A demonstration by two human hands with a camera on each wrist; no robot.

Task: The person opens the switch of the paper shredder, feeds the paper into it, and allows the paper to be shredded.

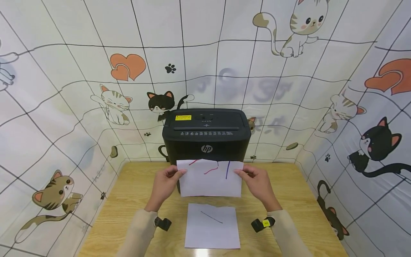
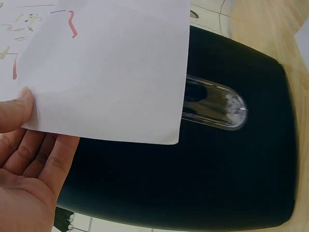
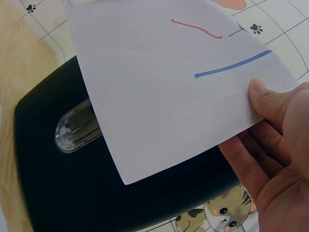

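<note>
A sheet of white paper (image 1: pixel 208 184) with red and blue-purple pen strokes is held up in front of a black HP paper shredder (image 1: pixel 189 148). My left hand (image 1: pixel 166 182) pinches its left edge between thumb and fingers. At the opposite edge my right hand (image 1: pixel 257 184) grips it the same way, thumb on the near face. In the left wrist view the paper overlaps the shredder's clear window (image 2: pixel 217 104). The shredder's slotted top (image 1: pixel 207 123) lies beyond the paper's upper edge. Below, a second white sheet (image 1: pixel 212 233) with one dark line lies flat on the table.
The wooden table (image 1: pixel 128 200) runs up to a white wall covering (image 1: pixel 205 64) with cat drawings behind and at both sides. A yellow label (image 1: pixel 183 117) marks the shredder's top. Small black cameras (image 1: pixel 163 224) sit on both wrists.
</note>
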